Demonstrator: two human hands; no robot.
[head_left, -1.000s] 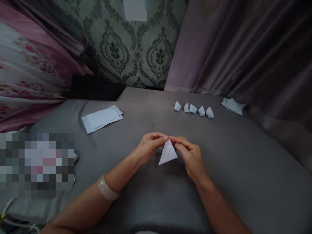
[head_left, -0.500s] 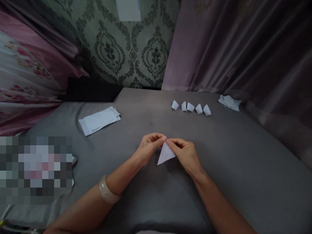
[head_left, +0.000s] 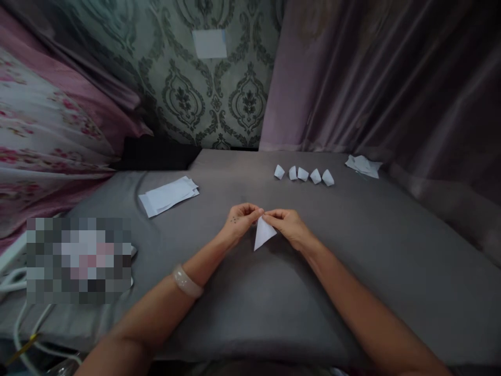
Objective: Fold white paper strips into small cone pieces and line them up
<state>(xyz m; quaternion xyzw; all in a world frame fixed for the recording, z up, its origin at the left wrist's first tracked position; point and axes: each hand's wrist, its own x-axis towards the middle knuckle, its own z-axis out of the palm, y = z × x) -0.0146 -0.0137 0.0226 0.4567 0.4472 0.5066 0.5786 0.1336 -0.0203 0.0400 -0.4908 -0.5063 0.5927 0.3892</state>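
Between my hands hangs a piece of folded white paper point(head_left: 264, 234), a triangle with one sharp corner pointing down. My left hand point(head_left: 243, 220) pinches its top corner between thumb and fingers. From the other side, my right hand point(head_left: 288, 224) grips the paper near that same corner, thumb against it. The fingertips of both hands nearly meet there, and the folds under them are hidden. Beyond my right hand, several small folded paper pieces point(head_left: 302, 174) stand in a row on the grey cloth point(head_left: 250, 303).
A stack of white paper strips point(head_left: 170, 196) lies at the left. Crumpled paper point(head_left: 364, 166) is at the far right, a black cloth point(head_left: 156, 152) at the back left. White cables point(head_left: 23, 324) run along the left edge. Curtains point(head_left: 352, 78) border the right side.
The view has tilted up slightly, showing more of the wall. Both hands keep their pinch on the folded paper, with the right hand turned a little.
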